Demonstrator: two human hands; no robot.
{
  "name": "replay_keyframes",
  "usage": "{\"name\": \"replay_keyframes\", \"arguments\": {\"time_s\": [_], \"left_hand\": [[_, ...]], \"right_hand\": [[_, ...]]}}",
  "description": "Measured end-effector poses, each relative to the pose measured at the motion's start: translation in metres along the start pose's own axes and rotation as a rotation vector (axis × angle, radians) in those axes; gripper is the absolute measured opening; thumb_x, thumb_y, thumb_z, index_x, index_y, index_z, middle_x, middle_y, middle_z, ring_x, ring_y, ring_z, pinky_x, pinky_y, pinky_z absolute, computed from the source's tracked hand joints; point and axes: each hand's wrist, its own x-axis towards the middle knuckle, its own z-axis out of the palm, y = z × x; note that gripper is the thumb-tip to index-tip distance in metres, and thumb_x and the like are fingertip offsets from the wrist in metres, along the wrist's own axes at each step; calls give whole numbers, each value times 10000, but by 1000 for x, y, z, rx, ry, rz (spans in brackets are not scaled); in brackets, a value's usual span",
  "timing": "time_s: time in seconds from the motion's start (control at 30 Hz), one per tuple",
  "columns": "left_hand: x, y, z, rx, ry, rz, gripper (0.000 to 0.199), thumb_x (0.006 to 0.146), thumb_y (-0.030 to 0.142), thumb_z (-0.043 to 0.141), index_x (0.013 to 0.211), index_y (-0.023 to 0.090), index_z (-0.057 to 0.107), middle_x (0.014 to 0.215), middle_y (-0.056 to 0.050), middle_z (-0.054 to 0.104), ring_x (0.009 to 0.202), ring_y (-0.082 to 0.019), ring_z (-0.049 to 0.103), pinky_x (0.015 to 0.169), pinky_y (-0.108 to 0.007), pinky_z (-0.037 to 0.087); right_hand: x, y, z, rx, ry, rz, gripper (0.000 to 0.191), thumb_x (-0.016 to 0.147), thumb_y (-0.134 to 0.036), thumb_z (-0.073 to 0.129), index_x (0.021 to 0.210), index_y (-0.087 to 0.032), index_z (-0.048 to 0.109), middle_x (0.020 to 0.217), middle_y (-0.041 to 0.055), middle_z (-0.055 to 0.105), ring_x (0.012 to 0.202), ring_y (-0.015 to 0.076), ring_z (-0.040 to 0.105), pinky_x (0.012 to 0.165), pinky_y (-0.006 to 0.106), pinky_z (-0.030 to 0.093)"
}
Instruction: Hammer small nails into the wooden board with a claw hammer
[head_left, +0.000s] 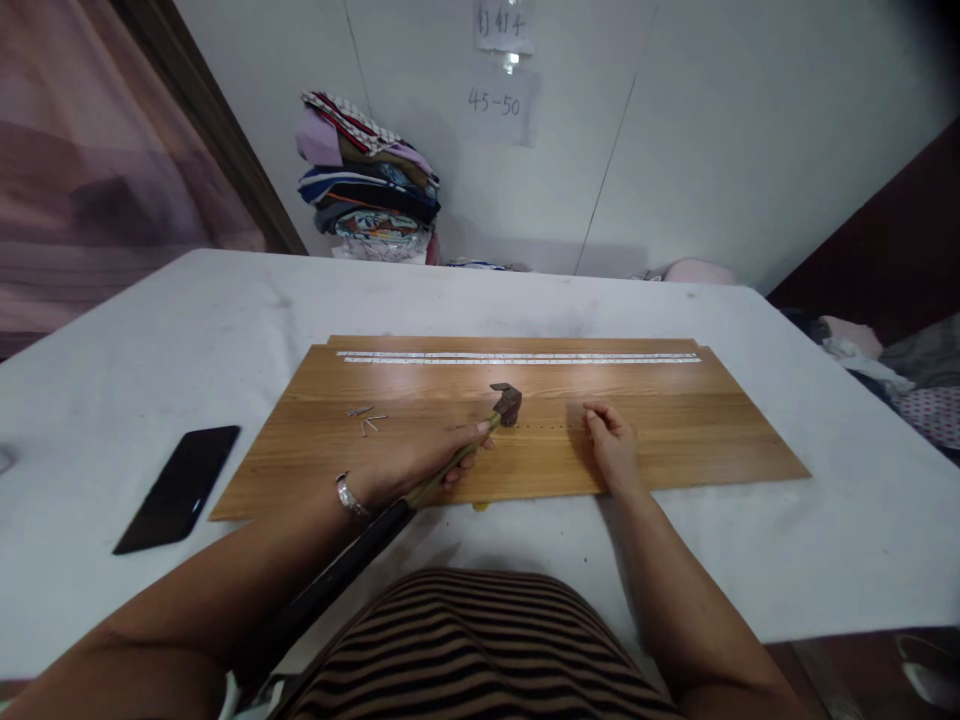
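My left hand (450, 450) is closed around the neck of a claw hammer (508, 403), close below its metal head. The long handle, with a black grip, runs back under my left forearm. The hammer head is over a wooden board (675, 430), at the left end of a row of small dark dots (551, 427). To the right of that row is my right hand (613, 440), with thumb and fingers pinched together just over the board; what they hold, if anything, is too small to make out. Several loose nails (367, 418) lie on the board's left part.
Two white marked strips (517, 358) run along the board's far side. A black phone (180, 488) lies left of the board on the white-covered table (247, 310). Folded clothes (371, 180) are stacked at the back against the wall. More cloth (870, 350) lies beyond the right edge.
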Motion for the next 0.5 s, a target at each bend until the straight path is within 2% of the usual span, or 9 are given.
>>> {"name": "replay_keyframes", "arguments": {"time_s": [0.2,0.5], "left_hand": [[0,3,1,24,3,-19,484,887,639,563,950,165,638,586,44,461,446,-83,359,409,-243,269],[2,2,0,51,-8,-51,531,874,680,546,978,165,622,612,42,463,458,-84,356,431,-254,265]], "right_hand": [[-2,-4,2,16,-14,66,315,707,-480,629,852,-206,685,620,-22,575,571,158,501,565,289,406],[-3,-5,2,-2,-36,44,335,730,-496,621,862,-195,686,554,-47,521,501,130,447,499,261,351]]}}
